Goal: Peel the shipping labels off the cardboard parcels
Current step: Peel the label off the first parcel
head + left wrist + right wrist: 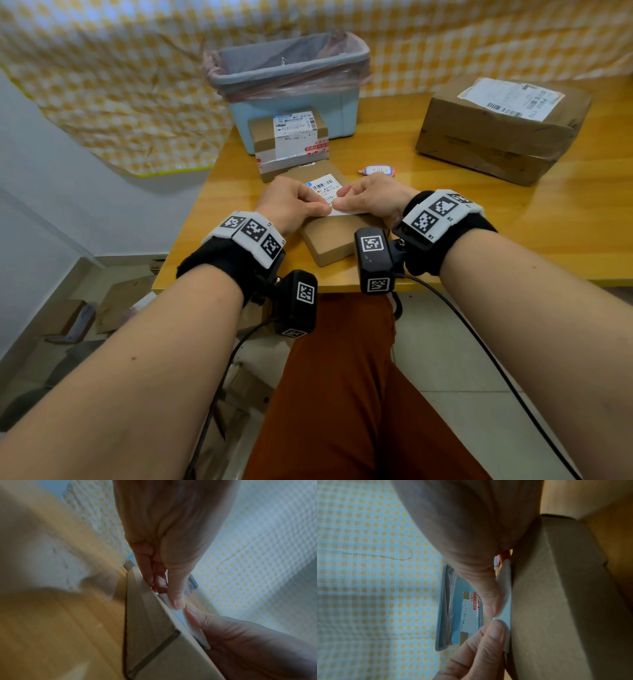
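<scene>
A flat cardboard parcel (329, 240) lies at the table's front edge, with a white shipping label (325, 186) on its top. My left hand (308, 202) and right hand (356, 200) meet over the label's near edge, thumbs almost touching. In the right wrist view the label (506, 599) stands slightly off the parcel (556, 601), with the right hand's (493, 605) thumb and the left hand's (494, 630) thumb pressed on it. From the left wrist, my left hand (169, 596) pinches the label's (190, 626) edge against the parcel (150, 622). Fingers behind the label are hidden.
A blue bin (342, 113) with a pink liner stands at the back. A small labelled parcel (263, 137) sits in front of it, and a large labelled parcel (479, 137) at the right. A small pink-and-blue item (378, 170) lies behind my right hand. Cardboard scraps (68, 318) litter the floor.
</scene>
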